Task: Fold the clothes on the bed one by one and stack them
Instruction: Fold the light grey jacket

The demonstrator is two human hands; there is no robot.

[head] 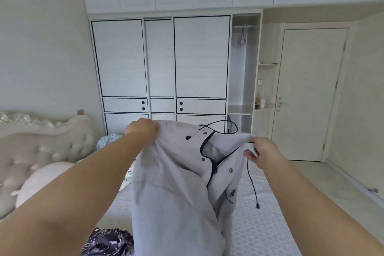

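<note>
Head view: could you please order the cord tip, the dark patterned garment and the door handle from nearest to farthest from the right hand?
Measured from the right hand, which holds the grey jacket:
1. Cord tip, dangling just below the hand.
2. Dark patterned garment, on the bed at lower left.
3. Door handle, across the room at the right.

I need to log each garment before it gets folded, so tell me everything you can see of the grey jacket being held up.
The grey jacket is pale grey, of a smooth woven-looking cloth, with dark piping round the neck opening, a dark zip, small snap studs, a dark drawcord that loops above the collar and dangles at the right, and a small dark horse emblem on the chest. It hangs unfolded over the bed, held up at its top edge: the left hand grips one side, the right hand pinches the other.
</note>
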